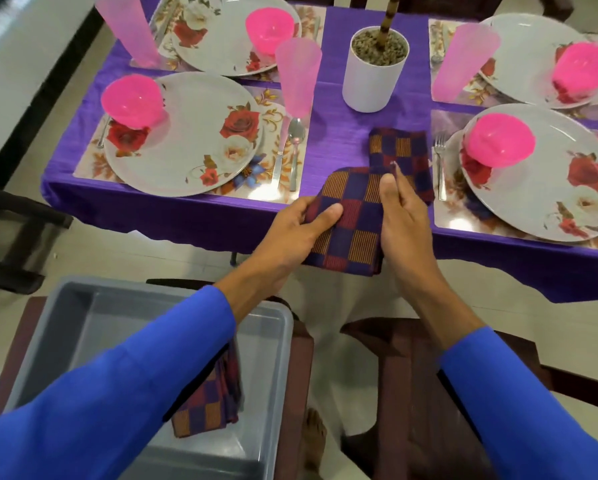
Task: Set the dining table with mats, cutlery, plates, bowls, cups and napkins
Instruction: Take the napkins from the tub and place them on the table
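Note:
Both hands hold one checked napkin (354,220) of purple, red and orange at the table's near edge. My left hand (301,225) pinches its left side and my right hand (403,216) grips its right side. A second checked napkin (403,148) lies flat on the purple tablecloth (335,39) just beyond. Another folded napkin (209,400) lies in a grey tub (117,306) at lower left. Near left setting: floral plate (186,140), pink bowl (131,100), pink cup (297,79), spoon (295,140). Near right setting: plate (546,199), pink bowl (500,142), fork (439,161).
A white pot (373,77) with pebbles and a plant stem stands mid-table. Two far settings carry plates, pink bowls and a pink cup (128,27) and another cup (463,60). Dark wooden chairs (411,393) stand in front of me; the tub rests on one.

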The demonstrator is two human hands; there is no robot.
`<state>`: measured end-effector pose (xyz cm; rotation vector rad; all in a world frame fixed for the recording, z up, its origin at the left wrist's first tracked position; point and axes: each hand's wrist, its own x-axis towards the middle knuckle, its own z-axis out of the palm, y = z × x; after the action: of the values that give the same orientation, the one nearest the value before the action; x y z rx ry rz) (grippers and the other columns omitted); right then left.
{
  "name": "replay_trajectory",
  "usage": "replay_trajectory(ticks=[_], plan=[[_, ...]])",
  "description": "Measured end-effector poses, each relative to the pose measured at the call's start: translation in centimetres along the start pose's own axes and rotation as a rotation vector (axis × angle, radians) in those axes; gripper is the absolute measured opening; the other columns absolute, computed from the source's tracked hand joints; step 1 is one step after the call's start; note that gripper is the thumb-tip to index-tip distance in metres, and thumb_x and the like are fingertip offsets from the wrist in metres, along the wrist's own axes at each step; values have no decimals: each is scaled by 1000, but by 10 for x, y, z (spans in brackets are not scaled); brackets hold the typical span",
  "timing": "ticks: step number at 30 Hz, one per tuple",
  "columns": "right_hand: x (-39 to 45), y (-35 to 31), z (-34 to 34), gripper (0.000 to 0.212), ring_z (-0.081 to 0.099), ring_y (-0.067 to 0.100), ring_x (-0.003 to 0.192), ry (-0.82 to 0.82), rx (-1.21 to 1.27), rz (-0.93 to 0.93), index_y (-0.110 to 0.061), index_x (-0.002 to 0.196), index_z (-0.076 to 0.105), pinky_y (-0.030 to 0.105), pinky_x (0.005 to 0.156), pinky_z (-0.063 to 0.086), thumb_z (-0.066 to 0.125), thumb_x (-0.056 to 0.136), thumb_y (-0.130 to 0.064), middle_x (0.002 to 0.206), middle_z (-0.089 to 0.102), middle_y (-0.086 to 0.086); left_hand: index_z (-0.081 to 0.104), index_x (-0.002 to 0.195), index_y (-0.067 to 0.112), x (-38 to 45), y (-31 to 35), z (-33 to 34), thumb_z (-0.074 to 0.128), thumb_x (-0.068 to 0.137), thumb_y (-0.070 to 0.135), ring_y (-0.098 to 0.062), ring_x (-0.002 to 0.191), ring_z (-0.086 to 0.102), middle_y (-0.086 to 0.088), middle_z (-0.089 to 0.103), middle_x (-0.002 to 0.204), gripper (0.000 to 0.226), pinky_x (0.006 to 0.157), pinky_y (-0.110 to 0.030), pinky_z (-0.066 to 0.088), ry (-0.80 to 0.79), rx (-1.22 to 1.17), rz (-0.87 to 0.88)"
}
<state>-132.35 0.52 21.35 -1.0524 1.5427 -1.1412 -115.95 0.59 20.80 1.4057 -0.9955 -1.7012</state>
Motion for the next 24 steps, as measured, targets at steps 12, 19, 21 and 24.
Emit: replay_trajectory(ticks=[12,19,21,24], plan=[[67,-25,20,28,75,15,107,-109,88,27,-21,131,70,45,92,62,62,104,-27,119,77,-2,61,125,35,59,53,-28,31,112,53,3,84,73,20,75,101,37,65,-24,58,-32,243,-76],[128,-22,32,29,76,21,102,-35,247,45,-11,127,73,40,83,64,70,98,-13,115,78,8,65,133,20,113,74,-33,44,109,52,-27,109,75,-3,78,119,45,87,-50,62,30,-5,-200],[153,-19,32,31,76,19,92,52,277,77,-8,123,75,35,75,63,73,92,-3,110,79,9,64,124,20,117,78,-30,50,109,45,-22,96,75,0,76,110,32,70,-42,65,82,36,-190],[181,-2,27,24,78,28,94,140,267,129,-9,110,79,47,81,65,76,88,-1,102,80,10,64,113,16,118,66,-23,62,105,31,-21,82,74,-1,72,105,17,59,-35,65,96,108,-275]])
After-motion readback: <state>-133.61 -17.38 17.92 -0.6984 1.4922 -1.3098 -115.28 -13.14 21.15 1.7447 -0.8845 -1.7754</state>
